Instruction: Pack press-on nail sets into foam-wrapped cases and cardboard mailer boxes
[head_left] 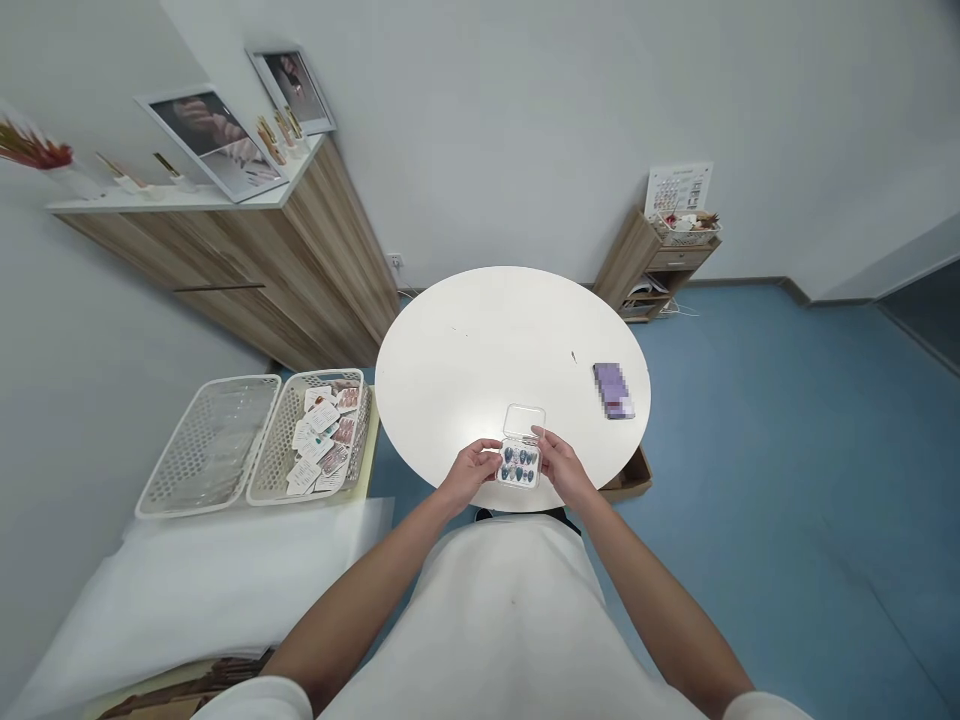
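A small clear plastic case is held between my two hands over the near edge of the white oval table. Its transparent lid is tipped back, away from me. Inside, two rows of dark blue-green press-on nails lie on a white backing. My left hand grips the case's left side, thumb and fingers closed on it. On the right side, my right hand pinches the case near the hinge, with a finger up by the lid's corner.
A purple pixelated item and a tiny dark object lie on the table. To the left stand a white basket of nail cards and another basket with clear cases. A wood-grain cabinet, a small shelf unit and a cardboard box surround the table.
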